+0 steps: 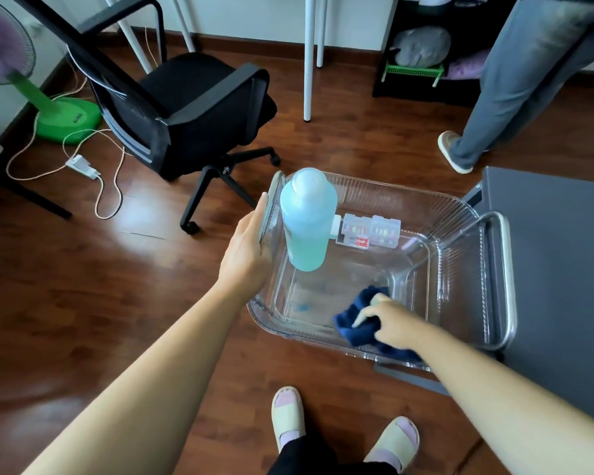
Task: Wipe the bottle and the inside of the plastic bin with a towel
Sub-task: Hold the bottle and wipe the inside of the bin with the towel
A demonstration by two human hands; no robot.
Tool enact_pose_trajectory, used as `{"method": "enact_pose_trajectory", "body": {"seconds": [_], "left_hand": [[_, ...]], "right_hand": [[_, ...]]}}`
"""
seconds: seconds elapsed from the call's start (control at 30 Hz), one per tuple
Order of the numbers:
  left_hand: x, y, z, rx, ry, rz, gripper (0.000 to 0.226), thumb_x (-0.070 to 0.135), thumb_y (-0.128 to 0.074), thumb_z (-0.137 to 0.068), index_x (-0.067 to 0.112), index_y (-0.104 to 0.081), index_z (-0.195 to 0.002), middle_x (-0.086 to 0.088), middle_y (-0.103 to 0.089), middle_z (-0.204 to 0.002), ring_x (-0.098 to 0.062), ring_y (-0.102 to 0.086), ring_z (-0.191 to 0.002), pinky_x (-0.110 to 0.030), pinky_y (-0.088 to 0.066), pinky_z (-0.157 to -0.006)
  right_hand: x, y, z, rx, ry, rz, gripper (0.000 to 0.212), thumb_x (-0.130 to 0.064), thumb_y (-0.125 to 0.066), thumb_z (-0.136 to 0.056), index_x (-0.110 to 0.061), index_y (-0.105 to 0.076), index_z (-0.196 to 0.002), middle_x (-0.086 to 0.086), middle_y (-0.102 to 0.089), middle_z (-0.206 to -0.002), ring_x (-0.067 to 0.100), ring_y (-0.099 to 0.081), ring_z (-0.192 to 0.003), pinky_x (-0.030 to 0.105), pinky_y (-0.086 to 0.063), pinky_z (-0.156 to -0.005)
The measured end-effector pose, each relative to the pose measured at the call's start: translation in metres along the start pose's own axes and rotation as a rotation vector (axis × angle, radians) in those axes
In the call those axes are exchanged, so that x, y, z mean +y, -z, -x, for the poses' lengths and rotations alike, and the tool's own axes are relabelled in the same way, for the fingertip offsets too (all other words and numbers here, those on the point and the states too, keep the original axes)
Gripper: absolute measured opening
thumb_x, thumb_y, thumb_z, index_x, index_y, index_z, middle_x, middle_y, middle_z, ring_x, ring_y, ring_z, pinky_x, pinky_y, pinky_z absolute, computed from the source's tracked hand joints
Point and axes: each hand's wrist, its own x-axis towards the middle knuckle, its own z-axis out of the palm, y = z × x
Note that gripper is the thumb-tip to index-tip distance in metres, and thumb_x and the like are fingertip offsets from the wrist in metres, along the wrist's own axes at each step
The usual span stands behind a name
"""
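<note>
The right hand (391, 320) grips a bunched dark blue towel (355, 323), pressing it onto the floor of the clear plastic bin (460, 269) near its front right corner. The left hand (247, 248) lies flat against the bin's left rim, fingers straight. A bottle (307, 221) of blue liquid stands upright inside the bin at the left, with small clear boxes (371, 231) just beside it along the back wall.
</note>
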Motion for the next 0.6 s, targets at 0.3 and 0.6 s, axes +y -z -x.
{"method": "enact_pose_trajectory", "body": {"seconds": [0.3,0.6], "left_hand": [[0.002,-0.002,-0.003,0.019,-0.011,-0.024,0.065,0.02,-0.035,-0.093,0.051,-0.007,-0.143,0.014,-0.027,-0.153,-0.014,-0.028,-0.138,-0.029,-0.025,-0.1],[0.004,0.001,-0.002,-0.008,-0.004,0.014,0.067,0.012,-0.036,-0.094,0.046,-0.011,-0.146,0.013,-0.024,-0.154,-0.011,-0.025,-0.139,-0.026,-0.022,-0.101]], "right_hand": [[-0.045,-0.003,-0.036,0.265,-0.132,-0.059,0.05,-0.018,-0.055,-0.087,-0.032,-0.047,-0.135,0.011,-0.034,-0.129,0.037,-0.045,-0.117,0.039,-0.045,-0.092],[0.018,0.021,0.007,0.131,-0.193,0.022,0.045,-0.006,-0.05,-0.081,-0.043,-0.065,-0.102,-0.002,-0.044,-0.112,0.026,-0.056,-0.098,0.036,-0.047,-0.078]]}}
